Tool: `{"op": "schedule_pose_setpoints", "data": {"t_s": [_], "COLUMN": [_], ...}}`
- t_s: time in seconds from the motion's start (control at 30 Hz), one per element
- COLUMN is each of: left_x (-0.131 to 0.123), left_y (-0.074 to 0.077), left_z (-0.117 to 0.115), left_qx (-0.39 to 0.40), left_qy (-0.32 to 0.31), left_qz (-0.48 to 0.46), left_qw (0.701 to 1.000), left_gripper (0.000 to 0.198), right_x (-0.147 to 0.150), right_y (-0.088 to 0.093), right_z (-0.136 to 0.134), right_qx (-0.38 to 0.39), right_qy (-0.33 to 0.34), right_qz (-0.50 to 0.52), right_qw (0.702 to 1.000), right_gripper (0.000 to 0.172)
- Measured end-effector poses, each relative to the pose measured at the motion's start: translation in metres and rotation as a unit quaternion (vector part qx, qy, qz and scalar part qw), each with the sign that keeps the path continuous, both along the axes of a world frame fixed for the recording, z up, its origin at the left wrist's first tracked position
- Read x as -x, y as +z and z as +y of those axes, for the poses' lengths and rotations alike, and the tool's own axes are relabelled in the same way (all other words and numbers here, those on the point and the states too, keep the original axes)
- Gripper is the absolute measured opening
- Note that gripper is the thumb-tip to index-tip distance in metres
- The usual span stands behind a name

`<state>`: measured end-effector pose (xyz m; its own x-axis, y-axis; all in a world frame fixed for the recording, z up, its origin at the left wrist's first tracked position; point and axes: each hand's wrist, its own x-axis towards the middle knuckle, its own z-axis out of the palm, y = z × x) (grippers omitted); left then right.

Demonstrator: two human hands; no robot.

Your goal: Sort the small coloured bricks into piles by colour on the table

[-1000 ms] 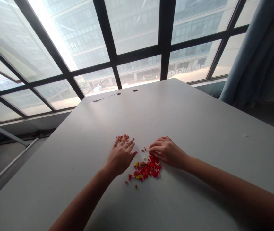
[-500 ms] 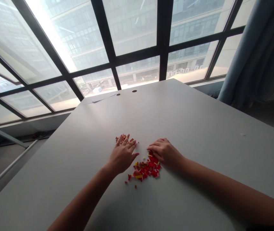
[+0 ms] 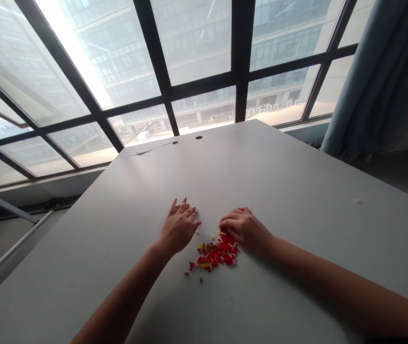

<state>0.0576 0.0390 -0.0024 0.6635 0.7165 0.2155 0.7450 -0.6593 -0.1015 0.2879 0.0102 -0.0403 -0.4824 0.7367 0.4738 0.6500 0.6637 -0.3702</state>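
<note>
My left hand (image 3: pixel 178 228) rests flat on the grey table (image 3: pixel 297 191), fingers spread, with its fingertips over a small patch of orange toy bricks (image 3: pixel 182 207). Most of that patch is hidden under the fingers. My right hand (image 3: pixel 242 227) lies curled just to the right, its fingertips touching the upper edge of a loose heap of small red plastic bricks (image 3: pixel 216 254). A few yellow bricks are mixed in. I cannot tell whether the right fingers hold any brick.
The table's far end has two round holes (image 3: pixel 187 139) near a window wall with dark frames (image 3: pixel 241 57). A blue curtain (image 3: pixel 372 81) hangs at the right. A metal rail (image 3: pixel 14 249) runs beyond the table's left edge.
My left fingers have closed in over the orange bricks, so fewer of them show. The right hand has barely moved, and the view has tilted slightly.
</note>
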Motion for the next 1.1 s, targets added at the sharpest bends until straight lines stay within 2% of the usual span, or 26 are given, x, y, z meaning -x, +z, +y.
{"op": "schedule_pose_setpoints", "data": {"t_s": [0.13, 0.37, 0.53, 0.63, 0.73, 0.8, 0.9, 1.0, 1.1], "left_x": [0.015, 0.026, 0.032, 0.045, 0.062, 0.071, 0.076, 0.076, 0.075], "left_y": [0.006, 0.009, 0.007, -0.001, -0.016, -0.028, -0.037, -0.035, -0.031], "left_z": [-0.003, -0.012, -0.008, 0.000, 0.012, 0.019, 0.021, 0.018, 0.022], "left_qx": [-0.005, 0.029, -0.010, -0.034, -0.017, 0.001, 0.030, 0.057, 0.064], "left_qy": [0.027, -0.024, 0.009, 0.089, 0.180, 0.187, 0.161, 0.136, 0.153], "left_qz": [0.001, 0.005, -0.010, -0.049, -0.081, -0.080, -0.075, -0.085, -0.107], "left_qw": [1.000, 0.999, 1.000, 0.994, 0.980, 0.979, 0.984, 0.985, 0.980], "left_gripper": [0.032, 0.033, 0.035, 0.039, 0.046, 0.047, 0.046, 0.047, 0.048], "right_x": [0.000, 0.001, 0.000, 0.000, 0.001, 0.000, 0.000, 0.000, 0.001], "right_y": [0.001, 0.001, 0.000, 0.000, 0.000, -0.001, -0.001, -0.001, -0.001], "right_z": [0.000, -0.001, -0.001, -0.001, -0.001, -0.001, -0.001, -0.001, 0.000], "right_qx": [0.005, 0.008, 0.006, 0.007, 0.008, 0.007, 0.005, 0.010, 0.013], "right_qy": [-0.001, 0.005, 0.001, -0.001, -0.005, -0.006, -0.006, -0.006, -0.007], "right_qz": [0.009, 0.021, 0.015, 0.018, 0.020, 0.017, 0.016, 0.021, 0.026], "right_qw": [1.000, 1.000, 1.000, 1.000, 1.000, 1.000, 1.000, 1.000, 1.000], "right_gripper": [0.018, 0.018, 0.018, 0.018, 0.018, 0.018, 0.019, 0.018, 0.017]}}
